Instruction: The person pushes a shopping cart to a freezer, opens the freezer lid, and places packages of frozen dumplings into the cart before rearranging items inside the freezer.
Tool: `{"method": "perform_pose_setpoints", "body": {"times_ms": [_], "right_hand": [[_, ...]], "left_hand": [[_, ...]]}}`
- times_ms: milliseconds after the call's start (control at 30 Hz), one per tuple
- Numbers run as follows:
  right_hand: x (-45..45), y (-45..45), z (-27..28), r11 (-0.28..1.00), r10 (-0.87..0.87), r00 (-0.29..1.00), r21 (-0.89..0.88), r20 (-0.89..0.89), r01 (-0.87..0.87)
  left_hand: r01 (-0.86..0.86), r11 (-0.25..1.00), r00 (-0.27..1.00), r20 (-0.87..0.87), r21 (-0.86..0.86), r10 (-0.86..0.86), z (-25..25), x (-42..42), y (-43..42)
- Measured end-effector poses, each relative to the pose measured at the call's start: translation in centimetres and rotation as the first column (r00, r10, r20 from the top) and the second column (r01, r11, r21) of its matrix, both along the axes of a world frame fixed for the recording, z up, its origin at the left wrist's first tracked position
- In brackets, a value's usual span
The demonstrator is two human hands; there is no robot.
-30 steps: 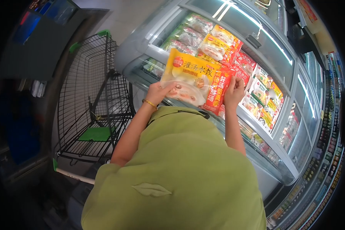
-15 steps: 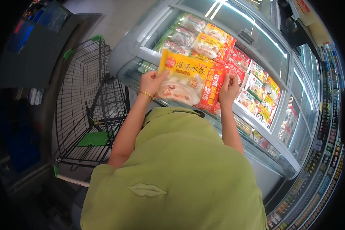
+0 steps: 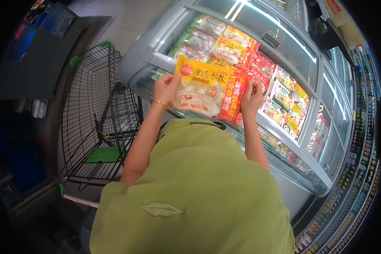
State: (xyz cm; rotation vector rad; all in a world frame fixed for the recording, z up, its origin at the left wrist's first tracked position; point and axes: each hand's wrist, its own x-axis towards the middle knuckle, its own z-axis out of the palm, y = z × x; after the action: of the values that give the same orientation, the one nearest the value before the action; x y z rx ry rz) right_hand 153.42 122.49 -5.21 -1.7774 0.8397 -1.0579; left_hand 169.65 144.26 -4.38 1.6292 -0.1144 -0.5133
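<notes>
A yellow and red bag of frozen dumplings [image 3: 201,91] is held up in front of me, its printed front facing me. My left hand [image 3: 165,88] pinches its left edge; a gold bracelet sits on that wrist. At the bag's right edge, my right hand [image 3: 252,96] grips the red side with thumb and fingers closed. Behind the bag, the freezer [image 3: 167,57] stands with this section uncovered. More yellow dumpling bags [image 3: 229,50] lie inside it, beside clear and green packs [image 3: 200,41].
A black wire shopping cart [image 3: 89,97] with green corners stands at my left. Red packs [image 3: 263,67] and white packs [image 3: 282,94] fill the freezer's right part, near sliding glass lids [image 3: 290,46]. Shelves of small goods [image 3: 360,169] line the far right.
The bag has shifted very slightly and tilts a little differently between my hands. Both hands keep their hold; little else differs.
</notes>
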Motion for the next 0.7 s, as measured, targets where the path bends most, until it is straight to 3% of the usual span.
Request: {"method": "perform_pose_setpoints", "body": {"times_ms": [167, 433, 533, 700], "right_hand": [[0.0, -0.1, -0.3, 1.0, 0.003, 1.0, 0.003, 0.021, -0.003], [-0.1, -0.3, -0.6, 0.999, 0.005, 0.999, 0.05, 0.034, -0.007], [-0.1, -0.1, -0.3, 0.999, 0.005, 1.0, 0.046, 0.03, -0.006], [-0.1, -0.1, -0.3, 0.998, 0.015, 0.999, 0.057, 0.044, -0.017]], "left_hand": [[0.027, 1.0, 1.0, -0.011, -0.01, -0.027, -0.6, 0.3, 0.3], [0.102, 0.951, 0.967, -0.194, -0.292, -0.163, -1.5, 1.5, 0.6], [0.068, 0.962, 0.951, -0.274, -0.265, -0.143, 1.6, 0.6, -0.4], [0.135, 0.954, 0.947, -0.25, -0.266, -0.203, 1.5, 1.1, -0.7]]}}
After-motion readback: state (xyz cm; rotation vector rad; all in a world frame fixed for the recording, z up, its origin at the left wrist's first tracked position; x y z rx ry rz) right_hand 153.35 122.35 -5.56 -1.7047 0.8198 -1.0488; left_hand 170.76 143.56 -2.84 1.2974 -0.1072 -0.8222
